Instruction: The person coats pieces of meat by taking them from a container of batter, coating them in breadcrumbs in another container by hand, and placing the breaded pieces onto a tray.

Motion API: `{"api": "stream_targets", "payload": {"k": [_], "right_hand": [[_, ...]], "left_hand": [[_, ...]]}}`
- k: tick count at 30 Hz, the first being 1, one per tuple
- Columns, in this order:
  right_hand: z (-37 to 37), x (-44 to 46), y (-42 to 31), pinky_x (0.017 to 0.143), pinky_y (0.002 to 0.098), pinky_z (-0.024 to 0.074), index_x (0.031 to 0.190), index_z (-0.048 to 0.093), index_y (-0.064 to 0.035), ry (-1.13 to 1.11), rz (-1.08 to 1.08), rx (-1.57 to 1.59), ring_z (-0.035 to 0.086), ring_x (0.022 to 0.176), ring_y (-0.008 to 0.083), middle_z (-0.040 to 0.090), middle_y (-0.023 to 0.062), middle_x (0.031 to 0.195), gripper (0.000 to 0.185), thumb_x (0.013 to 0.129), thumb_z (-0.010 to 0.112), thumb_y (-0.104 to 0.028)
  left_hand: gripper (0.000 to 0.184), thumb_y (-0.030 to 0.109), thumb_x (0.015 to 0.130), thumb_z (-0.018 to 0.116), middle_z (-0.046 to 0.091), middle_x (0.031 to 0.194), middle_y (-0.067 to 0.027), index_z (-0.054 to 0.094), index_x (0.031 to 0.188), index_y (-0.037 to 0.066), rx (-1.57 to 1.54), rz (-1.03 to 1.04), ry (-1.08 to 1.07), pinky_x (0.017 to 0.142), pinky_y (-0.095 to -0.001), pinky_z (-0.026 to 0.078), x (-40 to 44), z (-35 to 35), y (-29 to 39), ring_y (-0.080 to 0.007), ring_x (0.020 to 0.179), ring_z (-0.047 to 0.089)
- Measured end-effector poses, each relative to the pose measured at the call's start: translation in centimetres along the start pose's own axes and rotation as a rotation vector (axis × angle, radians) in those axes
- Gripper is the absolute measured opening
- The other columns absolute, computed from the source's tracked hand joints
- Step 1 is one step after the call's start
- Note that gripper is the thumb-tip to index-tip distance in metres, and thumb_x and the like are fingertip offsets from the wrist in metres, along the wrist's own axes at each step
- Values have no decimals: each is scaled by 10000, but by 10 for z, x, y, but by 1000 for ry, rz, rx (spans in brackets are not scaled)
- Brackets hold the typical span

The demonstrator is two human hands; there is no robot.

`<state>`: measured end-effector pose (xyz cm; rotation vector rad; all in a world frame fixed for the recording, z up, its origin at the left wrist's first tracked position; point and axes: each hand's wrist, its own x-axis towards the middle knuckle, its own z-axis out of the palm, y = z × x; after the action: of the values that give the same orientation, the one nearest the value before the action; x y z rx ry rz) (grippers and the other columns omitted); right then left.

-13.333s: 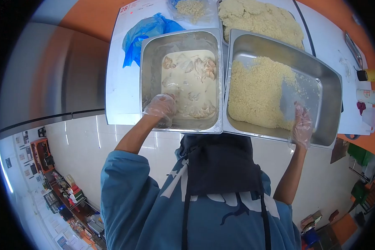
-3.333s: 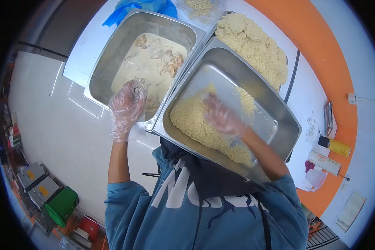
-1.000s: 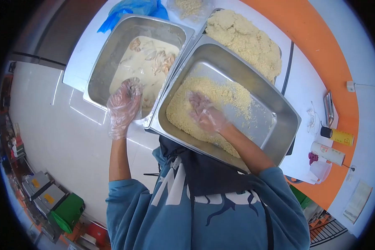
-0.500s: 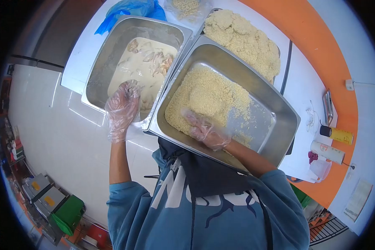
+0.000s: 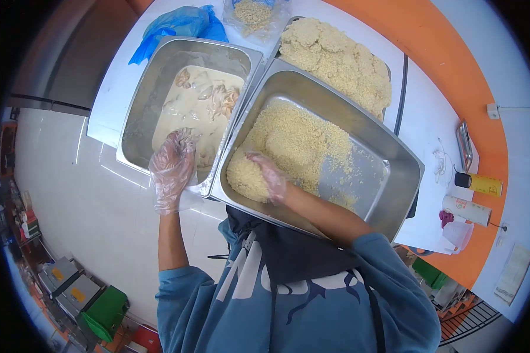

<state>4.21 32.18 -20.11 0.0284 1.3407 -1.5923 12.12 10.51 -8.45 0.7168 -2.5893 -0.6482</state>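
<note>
My left hand (image 5: 174, 167), in a clear plastic glove, is over the near edge of the left steel pan (image 5: 138, 126). Its fingers are curled together, and I cannot make out whether anything is in them. Pieces of food (image 5: 221, 100) lie in pale batter (image 5: 188, 112) in that pan. In the right steel pan (image 5: 388, 206), my gloved right hand (image 5: 269, 176) is sunk in yellowish crumbs (image 5: 294, 138) near the left corner. Its fingers are apart and cupped against a mound of the crumbs (image 5: 247, 176).
Behind the right pan stands a tray heaped with more crumbs (image 5: 335, 62). A blue plastic bag (image 5: 179, 25) and a clear bag of crumbs (image 5: 253, 15) lie at the back. To the right are a yellow can (image 5: 486, 184), a white roll (image 5: 466, 210) and a clear plastic container (image 5: 458, 235).
My right hand has moved left through the crumbs to the near left corner of the pan, where crumbs are now heaped. My left hand has kept its place at the batter pan.
</note>
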Motion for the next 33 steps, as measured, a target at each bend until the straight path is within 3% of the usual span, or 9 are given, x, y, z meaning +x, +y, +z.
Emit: {"api": "stream_targets", "payload": {"k": [2, 4, 9, 12, 15, 18, 28, 31, 33], "right_hand": [[-13, -2, -17, 1108, 399, 261, 1339, 533, -114, 13, -65, -5, 414, 1282, 267, 474, 102, 1396, 515, 904, 546, -389], [-35, 12, -30, 1134, 396, 230, 1367, 483, -60, 95, 54, -88, 368, 1343, 280, 444, 135, 1430, 563, 931, 497, -417], [-61, 1, -74, 1178, 408, 168, 1433, 342, 34, 114, -607, -1820, 272, 1418, 344, 336, 217, 1501, 687, 960, 413, -460], [-66, -2, -61, 1185, 431, 157, 1452, 304, 32, 177, -666, -1717, 253, 1417, 367, 302, 230, 1511, 700, 956, 417, -448], [-67, 6, -58, 1186, 442, 148, 1464, 285, 29, 475, -444, -1754, 222, 1433, 352, 264, 217, 1533, 706, 955, 425, -438], [-45, -12, -69, 1187, 453, 141, 1472, 260, 34, 19, -505, -1769, 191, 1446, 344, 231, 209, 1548, 717, 956, 421, -437], [-60, 4, -64, 1179, 457, 173, 1468, 240, 59, 120, -532, -1745, 210, 1436, 355, 237, 233, 1536, 725, 960, 408, -430], [-63, -6, -62, 1176, 446, 186, 1457, 242, 81, 147, -505, -1796, 242, 1422, 361, 261, 240, 1524, 710, 968, 383, -414], [-61, -10, -61, 1171, 438, 199, 1444, 254, 99, 189, -584, -1811, 276, 1405, 366, 283, 239, 1516, 696, 971, 371, -398]], "left_hand": [[249, 226, 860, 654, 685, 850, -182, 648, 1038, 51, 4, 8, 17, 665, -433, 532, 1, 0, -2, -365, 765, 674], [244, 217, 860, 653, 684, 844, -183, 646, 1033, 45, 22, 11, 27, 658, -429, 533, 0, 2, -5, -364, 759, 675], [242, 204, 856, 657, 680, 820, -186, 644, 1031, 38, -23, 20, 6, 653, -433, 530, 1, 1, -3, -368, 742, 672], [253, 201, 851, 662, 678, 813, -187, 640, 1041, 35, -11, 38, 31, 654, -437, 528, 1, 3, -7, -370, 741, 670], [272, 204, 846, 670, 677, 812, -187, 633, 1052, 31, 53, 42, 44, 657, -438, 527, -3, 5, -12, -369, 748, 670], [286, 208, 839, 677, 676, 806, -186, 630, 1056, 28, 23, -2, 17, 660, -441, 525, 0, 5, -12, -371, 750, 669], [296, 256, 850, 663, 668, 785, -183, 630, 1044, 35, 95, -11, -45, 619, -443, 509, 2, 3, -8, -359, 714, 662], [322, 304, 881, 633, 671, 873, -175, 614, 1097, 65, 115, -174, -154, 703, -454, 495, 2, 1, -4, -363, 814, 652], [320, 322, 885, 626, 671, 865, -179, 614, 1084, 71, 55, -76, -85, 700, -465, 492, -5, 2, -7, -372, 812, 649]]}}
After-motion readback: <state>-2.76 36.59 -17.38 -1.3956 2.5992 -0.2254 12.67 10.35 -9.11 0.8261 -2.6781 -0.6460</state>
